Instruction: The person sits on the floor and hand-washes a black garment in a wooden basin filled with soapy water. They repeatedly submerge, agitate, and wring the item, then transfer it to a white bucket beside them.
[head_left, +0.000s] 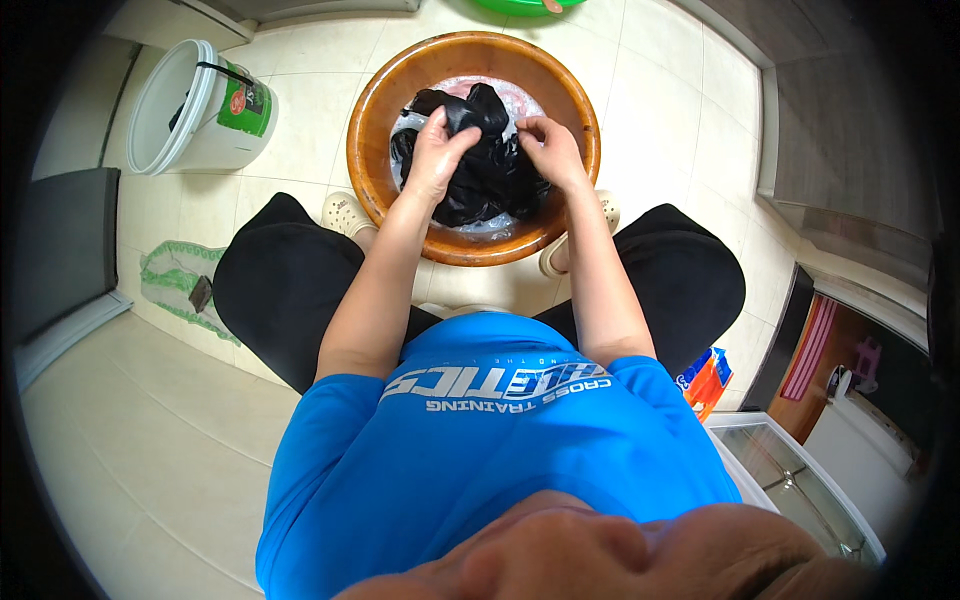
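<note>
In front of me on the floor stands a round brown wooden-looking basin with sudsy water in it. A wet, bunched black cloth garment lies in the water, part of it raised in shiny folds. My left hand grips one of these folds between thumb and fingers. At the garment's right edge is my right hand, its fingers curled inward; whether they pinch the fabric is not clear. Pinkish material shows among the suds behind the garment.
A white plastic bucket lies tipped at the left, something dark inside. Beyond the basin is a green tub. My feet in cream clogs flank the basin. A green-and-white mat lies left; an orange-and-blue packet stands right.
</note>
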